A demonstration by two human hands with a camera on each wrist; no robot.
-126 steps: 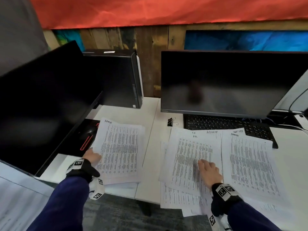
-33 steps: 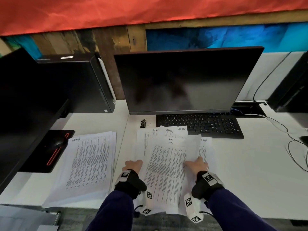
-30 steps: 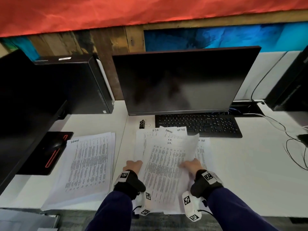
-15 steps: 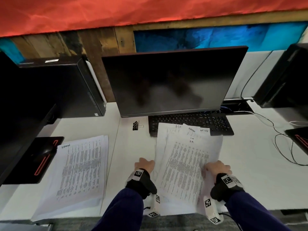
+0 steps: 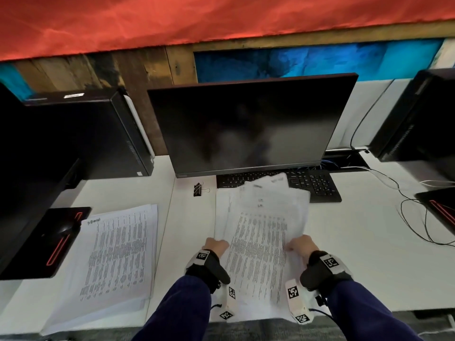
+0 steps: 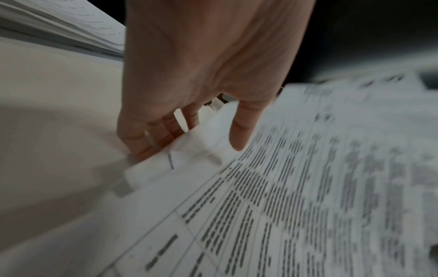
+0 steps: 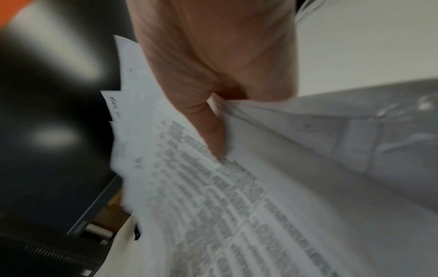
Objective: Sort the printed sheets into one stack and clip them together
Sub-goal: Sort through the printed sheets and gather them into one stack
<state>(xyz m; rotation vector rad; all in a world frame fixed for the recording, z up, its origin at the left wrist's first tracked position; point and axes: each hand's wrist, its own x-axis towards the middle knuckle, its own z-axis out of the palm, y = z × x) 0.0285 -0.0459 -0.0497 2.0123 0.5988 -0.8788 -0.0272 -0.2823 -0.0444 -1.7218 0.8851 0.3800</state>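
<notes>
At the far left a dark monitor [image 5: 29,168] overhangs a black mouse pad [image 5: 49,242] with a red stripe, with a black computer tower [image 5: 103,134] standing behind it. On the white worktop [image 5: 187,217] just right of the pad lies a squared stack of printed sheets [image 5: 118,252], flat and untouched. A black binder clip [image 5: 198,189] sits near the foot of the central monitor [image 5: 248,126], apart from both piles. The left hand [image 5: 215,246] grips the left edge of a loose, fanned bundle of sheets [image 5: 261,242], thumb on top and fingers curled beneath. The bundle's far end is raised over a black keyboard [image 5: 312,183]. The right hand [image 5: 299,246] clasps the bundle's right edge, thumb [image 7: 213,131] pressed on the printed face. Further right, cables [image 5: 413,217] trail across the worktop toward another tower [image 5: 418,114]. Behind everything runs a wooden plank wall [image 5: 138,62] with blue panels, under red fabric [image 5: 197,18].
</notes>
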